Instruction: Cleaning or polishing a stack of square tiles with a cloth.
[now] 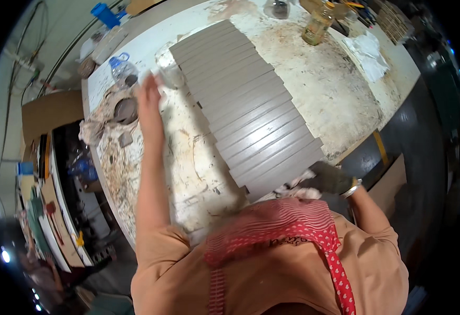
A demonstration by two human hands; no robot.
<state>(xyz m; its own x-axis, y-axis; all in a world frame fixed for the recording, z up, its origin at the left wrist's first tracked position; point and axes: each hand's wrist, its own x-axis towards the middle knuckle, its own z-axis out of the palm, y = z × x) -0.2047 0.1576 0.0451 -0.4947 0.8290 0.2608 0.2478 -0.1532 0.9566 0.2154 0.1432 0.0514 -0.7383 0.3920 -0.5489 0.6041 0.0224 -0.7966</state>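
Observation:
Grey flat strips (pixel 251 113), overlapping like slats, lie in a long row slanting across the white, stained table. My left hand (pixel 150 100) is bare and somewhat blurred, raised left of the row with its fingers stretched out. Just beside it, at the row's far left edge, is a clear plastic item (pixel 172 72) too smeared to name. At the row's near right corner, my right hand (pixel 328 178) wears a dark glove. Its fingers close on a crumpled, stained cloth (pixel 297 187), partly hidden between the strips and my apron.
On the left stand a clear bottle with a blue handle (pixel 123 71) and a round dark container (pixel 126 110) on a rag. A bottle of yellowish liquid (pixel 318 23) and white crumpled paper (pixel 367 55) are at far right. A shelf (pixel 64 210) stands left of the table.

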